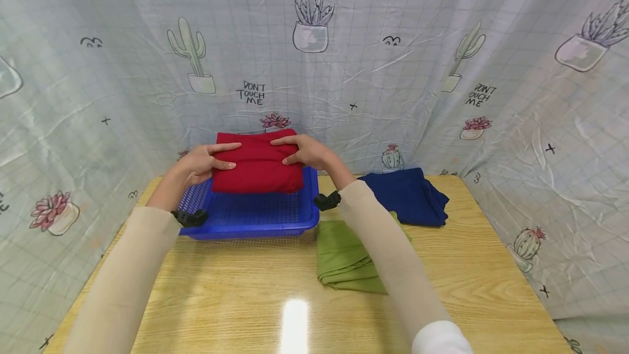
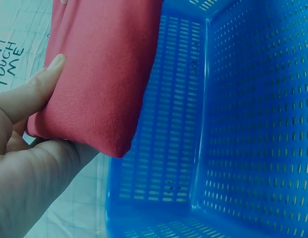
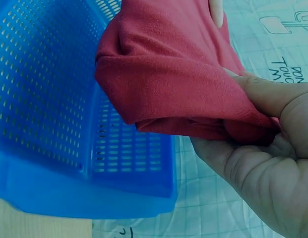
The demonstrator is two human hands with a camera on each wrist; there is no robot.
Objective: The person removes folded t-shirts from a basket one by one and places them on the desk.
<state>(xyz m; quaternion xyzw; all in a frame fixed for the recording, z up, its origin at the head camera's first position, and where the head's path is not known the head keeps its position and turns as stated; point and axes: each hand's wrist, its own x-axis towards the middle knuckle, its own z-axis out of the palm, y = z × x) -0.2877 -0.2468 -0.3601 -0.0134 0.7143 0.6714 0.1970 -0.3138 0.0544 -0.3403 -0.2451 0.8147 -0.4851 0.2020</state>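
Folded red knit cloth (image 1: 257,167), seemingly soft, pinched between both hands above perforated blue plastic basket (image 1: 255,216).

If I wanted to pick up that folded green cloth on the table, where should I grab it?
Probably at the thick folded edge of the green cloth, coming from the near side: its layers stack up there, so one pinch catches them all. The person's right arm crosses its right part.

The blue basket (image 1: 255,214) is lying open beneath the folded red cloth (image 1: 257,168). Green cloth (image 1: 344,258) and navy cloth (image 1: 408,195) are crowding the bench's (image 1: 221,299) right; its near side is lying open.
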